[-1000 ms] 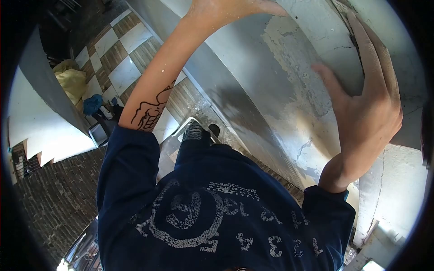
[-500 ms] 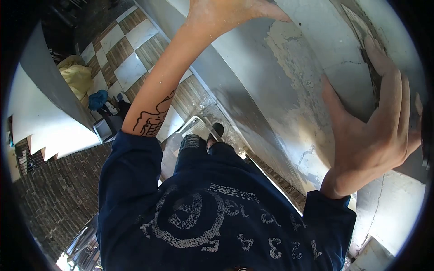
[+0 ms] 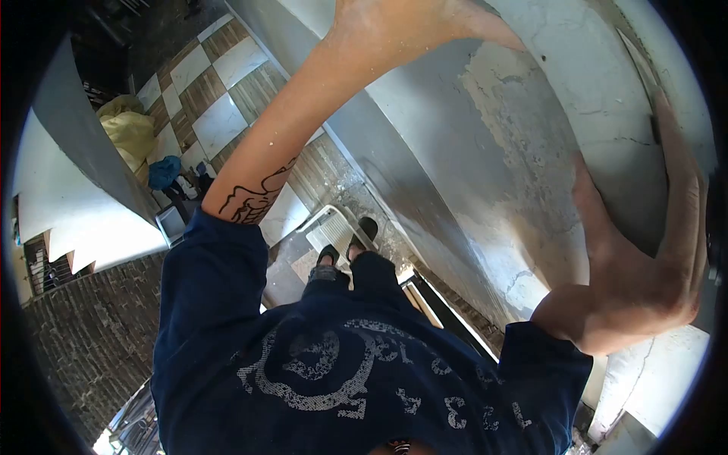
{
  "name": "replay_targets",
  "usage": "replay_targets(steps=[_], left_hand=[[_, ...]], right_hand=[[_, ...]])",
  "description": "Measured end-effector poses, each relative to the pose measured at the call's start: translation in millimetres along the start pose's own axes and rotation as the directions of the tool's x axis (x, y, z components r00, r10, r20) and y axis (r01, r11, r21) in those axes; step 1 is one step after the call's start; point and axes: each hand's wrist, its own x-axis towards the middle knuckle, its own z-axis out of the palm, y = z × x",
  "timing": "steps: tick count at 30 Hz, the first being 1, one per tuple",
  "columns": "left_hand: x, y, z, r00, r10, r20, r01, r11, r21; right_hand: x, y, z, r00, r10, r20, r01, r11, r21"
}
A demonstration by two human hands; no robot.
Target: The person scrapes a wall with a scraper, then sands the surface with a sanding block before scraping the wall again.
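My left hand [image 3: 413, 34] reaches to the top of the view. Its thumb is stretched out against a cracked grey plaster ledge [image 3: 584, 83]; the other fingers are cut off by the frame. My right hand [image 3: 644, 280] lies at the ledge's right end, thumb spread away and fingers straight, in contact with the plaster. I see no tool or loose thing in either hand. A thin, long sliver-shaped gap or strip [image 3: 641, 64] runs along the ledge above the right fingertips. Below the ledge, the grey wall [image 3: 500, 144] has peeling paint.
My feet stand on a white stool [image 3: 334, 227] beside the wall. Checkered floor tiles [image 3: 220, 110] lie to the left, with a yellow bundle [image 3: 127, 136] and a blue cloth [image 3: 164, 172]. A white panel [image 3: 91, 201] and a brick surface [image 3: 98, 326] are at left.
In the view, both hands and the ledge have shifted right and down. My right wrist is bent more, and both feet on the stool now show.
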Motion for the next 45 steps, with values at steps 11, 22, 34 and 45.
replay_targets(steps=[11,22,34,45], left_hand=[[2,-1,5,0.985,0.125,-0.116,-0.120,0.991,0.056],[5,-34,22,0.936,0.316,-0.153,-0.312,0.949,0.048],[-1,-6,13,0.955,0.202,-0.216,-0.220,0.973,-0.067],[-2,1,13,0.958,0.190,-0.214,-0.202,0.979,-0.033]], right_hand=[[4,0,-4,0.999,0.052,0.017,-0.052,0.997,0.050],[1,8,-6,0.984,-0.081,0.159,0.066,0.993,0.093],[0,-6,-7,0.998,0.019,0.066,-0.027,0.993,0.116],[0,-15,2,0.976,0.169,-0.134,-0.178,0.982,-0.056]])
